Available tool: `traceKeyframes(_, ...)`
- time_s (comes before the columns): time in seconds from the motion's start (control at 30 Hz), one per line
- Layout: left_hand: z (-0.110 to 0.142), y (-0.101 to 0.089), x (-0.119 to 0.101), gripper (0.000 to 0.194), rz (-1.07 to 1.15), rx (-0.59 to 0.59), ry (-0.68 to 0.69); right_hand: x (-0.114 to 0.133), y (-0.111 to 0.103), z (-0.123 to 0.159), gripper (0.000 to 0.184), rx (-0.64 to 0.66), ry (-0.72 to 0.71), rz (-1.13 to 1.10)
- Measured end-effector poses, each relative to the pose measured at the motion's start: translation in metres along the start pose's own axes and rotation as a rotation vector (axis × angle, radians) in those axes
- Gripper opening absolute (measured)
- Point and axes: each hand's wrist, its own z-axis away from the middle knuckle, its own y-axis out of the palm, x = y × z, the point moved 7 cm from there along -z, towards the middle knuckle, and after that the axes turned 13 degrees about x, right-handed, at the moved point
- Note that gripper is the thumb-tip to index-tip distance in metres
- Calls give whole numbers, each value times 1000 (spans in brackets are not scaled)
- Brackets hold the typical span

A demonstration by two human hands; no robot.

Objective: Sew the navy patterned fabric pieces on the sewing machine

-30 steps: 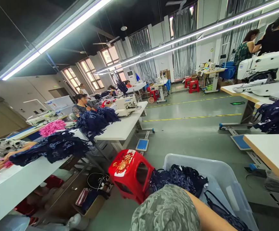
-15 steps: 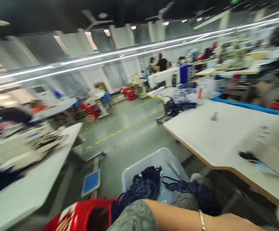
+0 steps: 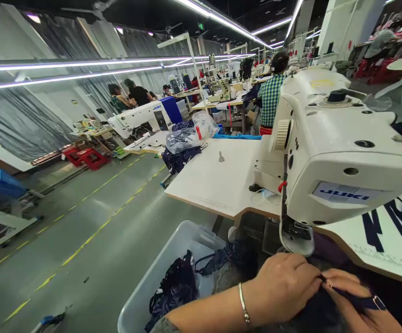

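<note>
Below the needle end of a white sewing machine [image 3: 353,157], my two hands are close together. My left hand [image 3: 282,286], with a bracelet at the wrist, is closed, its fingertips pinching a thin dark strap. Fingers of my right hand [image 3: 355,293] are bent round the same dark strap [image 3: 360,301], which carries a small metal ring. Dark cloth lies under both hands, hard to make out in the shadow. Left of my forearm, navy garments [image 3: 176,289] lie in a translucent plastic bin [image 3: 137,291], and some hang over its right side.
The white tabletop [image 3: 208,175] extends left of the machine; dark strips [image 3: 372,231] lie on its right part. Beyond it are a bagged bundle of garments [image 3: 183,138] and another machine [image 3: 145,118]. A person in a checked shirt [image 3: 270,99] sits behind. Floor with yellow lines runs left.
My view has swung right, bringing the sewing machine and both hands into sight. Earlier, only a forearm with a bracelet showed at the bottom edge.
</note>
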Motion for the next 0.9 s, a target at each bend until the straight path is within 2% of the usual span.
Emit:
traceKeyframes(0.13,10,-25,1,21,3,-179,-49,25,1,-12,4,-16,-69,-2)
traceKeyframes(0.23,15,-29,5,20,64,-239,-72,33,6,-16,11,-36,-100,-30)
traceKeyframes(0.47,16,-18,9,20,118,-205,-75,37,9,-12,20,11,-138,23)
traceKeyframes(0.57,15,-19,7,22,105,-193,-54,42,5,-12,27,18,-190,89)
traceKeyframes(0.73,14,-23,3,28,64,-188,-34,43,2,-11,31,40,-190,94)
traceKeyframes(0.9,12,-27,-1,27,19,-176,1,35,2,-13,16,70,-55,25)
